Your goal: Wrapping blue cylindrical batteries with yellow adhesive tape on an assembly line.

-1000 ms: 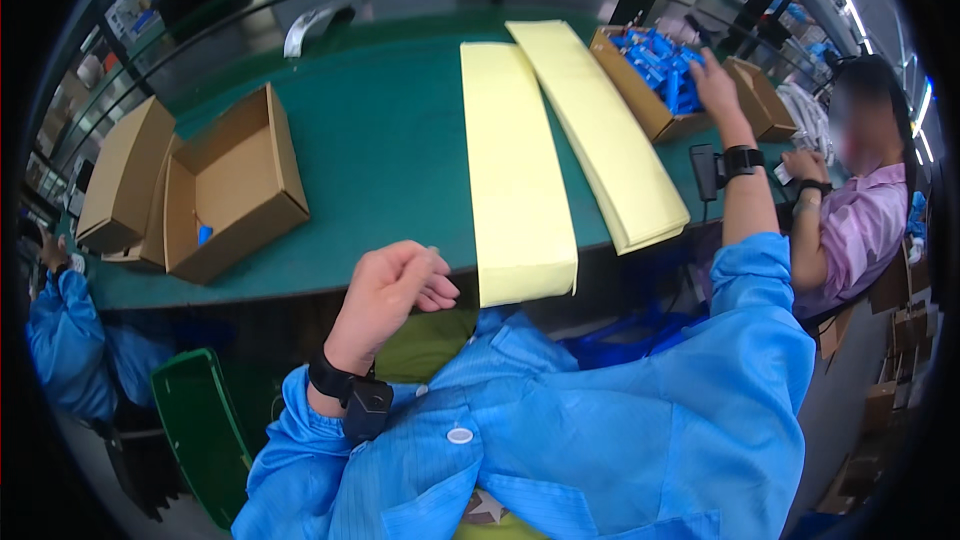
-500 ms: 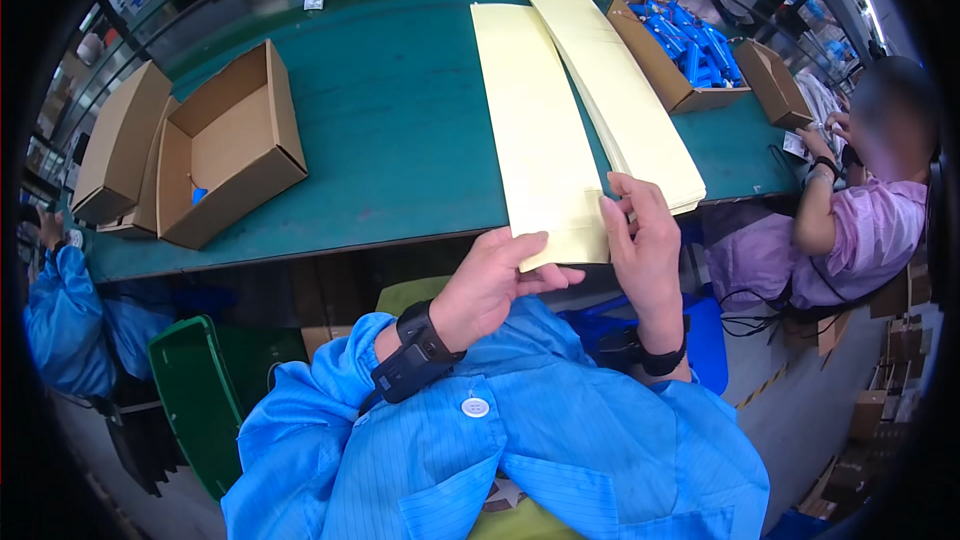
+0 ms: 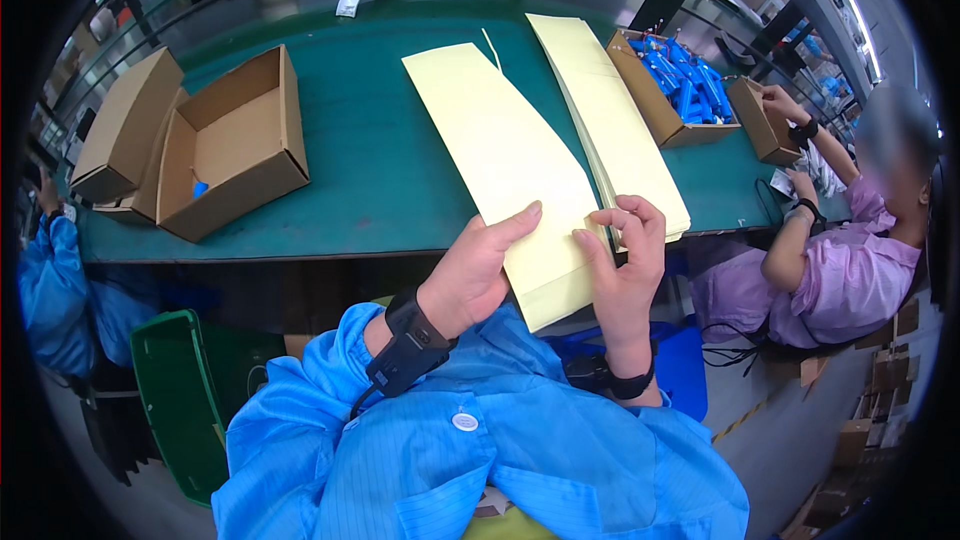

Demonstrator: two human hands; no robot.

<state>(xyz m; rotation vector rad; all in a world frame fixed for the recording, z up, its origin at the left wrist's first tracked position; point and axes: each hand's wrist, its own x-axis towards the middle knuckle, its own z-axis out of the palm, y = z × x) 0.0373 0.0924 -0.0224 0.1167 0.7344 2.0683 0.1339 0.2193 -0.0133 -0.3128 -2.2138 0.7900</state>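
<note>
A long pale yellow paper sheet (image 3: 510,160) slants from the bench's edge toward me, its near end raised over my lap. My left hand (image 3: 480,265) grips its left edge, thumb lying on top and fingers underneath. At the sheet's right edge my right hand (image 3: 628,270) pinches with thumb and bent index finger; exactly what lies between the tips is partly hidden. A narrow yellow strip (image 3: 491,48) pokes out beyond the sheet's far right side. To the right, a stack of similar yellow sheets (image 3: 610,120) rests on the green bench.
Open cardboard boxes (image 3: 235,115) stand at left, one with a small blue piece (image 3: 200,188) inside. A box of blue wired parts (image 3: 685,80) is at far right. A person in pink (image 3: 800,270) works at right; another person's blue sleeve (image 3: 55,270) shows at left. A green bin (image 3: 180,390) stands below.
The sheet has come nearer to me, and its far end has swung left, away from the stack. The narrow strip now shows beside it. The person in pink has raised an arm to a box.
</note>
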